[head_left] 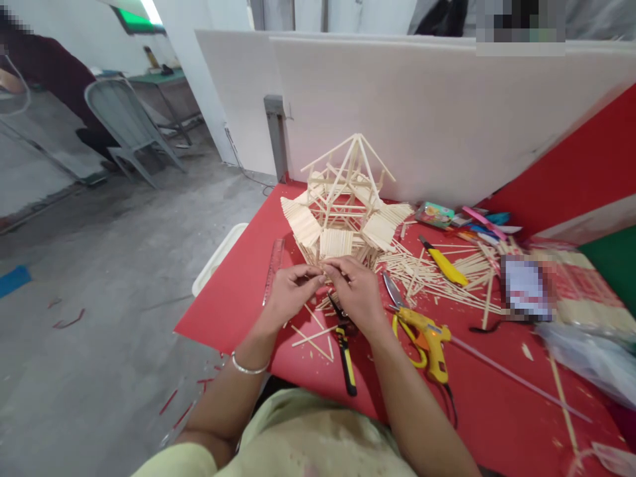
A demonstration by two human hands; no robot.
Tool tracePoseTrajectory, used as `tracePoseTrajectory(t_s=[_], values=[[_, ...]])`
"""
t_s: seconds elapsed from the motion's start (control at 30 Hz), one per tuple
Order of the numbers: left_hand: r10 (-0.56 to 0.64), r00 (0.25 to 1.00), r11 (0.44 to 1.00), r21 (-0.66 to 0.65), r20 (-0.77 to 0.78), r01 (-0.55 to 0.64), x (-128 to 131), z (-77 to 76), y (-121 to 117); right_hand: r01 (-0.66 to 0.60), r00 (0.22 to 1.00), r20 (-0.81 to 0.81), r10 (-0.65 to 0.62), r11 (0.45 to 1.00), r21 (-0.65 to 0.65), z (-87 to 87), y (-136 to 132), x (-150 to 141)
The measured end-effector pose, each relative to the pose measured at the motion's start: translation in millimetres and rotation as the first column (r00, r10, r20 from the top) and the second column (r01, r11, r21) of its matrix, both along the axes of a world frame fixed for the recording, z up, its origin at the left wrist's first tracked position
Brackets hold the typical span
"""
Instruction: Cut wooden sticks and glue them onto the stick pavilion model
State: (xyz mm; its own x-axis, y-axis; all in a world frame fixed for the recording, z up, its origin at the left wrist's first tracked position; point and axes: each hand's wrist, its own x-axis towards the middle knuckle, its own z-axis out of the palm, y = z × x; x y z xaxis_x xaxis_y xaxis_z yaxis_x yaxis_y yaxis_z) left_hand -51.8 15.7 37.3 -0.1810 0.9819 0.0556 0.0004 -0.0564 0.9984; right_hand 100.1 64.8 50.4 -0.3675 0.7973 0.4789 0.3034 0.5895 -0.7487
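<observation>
A model house of thin wooden sticks (336,242) stands on the red tabletop, with slatted roof panels around a peaked open frame. At its front edge, my left hand (294,289) has thumb and fingers pinched together. My right hand (355,286) pinches right beside it, the fingertips of both nearly meeting. Whatever is between the fingers is too small to make out. Below my hands lie pliers (346,358) with yellow and black handles and a few loose sticks (313,342). A yellow glue gun (431,339) rests on scissors (415,348) to the right of my right hand.
A clear ruler (273,270) lies left of the model. To the right are a heap of sticks (422,271), a yellow cutter (447,265), a glue stick (521,379) and plastic bags (586,361). White boards (422,112) stand behind. A person (54,73) is near a chair (132,122).
</observation>
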Motion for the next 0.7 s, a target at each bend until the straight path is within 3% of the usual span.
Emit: tracePoseTrajectory(t_s=[0.1,0.23,0.4,0.7], values=[[0.038,0.969,0.998,-0.062,0.243,-0.023,-2.1,4.6,5.4,0.050,0.999,-0.014,-0.049,0.995,0.083,1.2,-4.3,-2.5],[0.120,0.868,0.989,-0.133,0.482,-0.063,-2.3,5.9,15.5,0.120,0.990,0.033,-0.136,0.944,0.306,1.5,-8.3,-4.1],[0.158,0.827,0.984,-0.152,0.540,-0.089,1.0,8.5,20.8,0.132,0.974,0.104,-0.200,0.879,0.458,-1.5,-4.7,-8.9],[0.185,0.839,0.980,-0.160,0.511,-0.119,2.7,14.9,26.0,0.097,0.965,0.165,-0.206,0.858,0.504,-6.7,-1.8,-13.0]])
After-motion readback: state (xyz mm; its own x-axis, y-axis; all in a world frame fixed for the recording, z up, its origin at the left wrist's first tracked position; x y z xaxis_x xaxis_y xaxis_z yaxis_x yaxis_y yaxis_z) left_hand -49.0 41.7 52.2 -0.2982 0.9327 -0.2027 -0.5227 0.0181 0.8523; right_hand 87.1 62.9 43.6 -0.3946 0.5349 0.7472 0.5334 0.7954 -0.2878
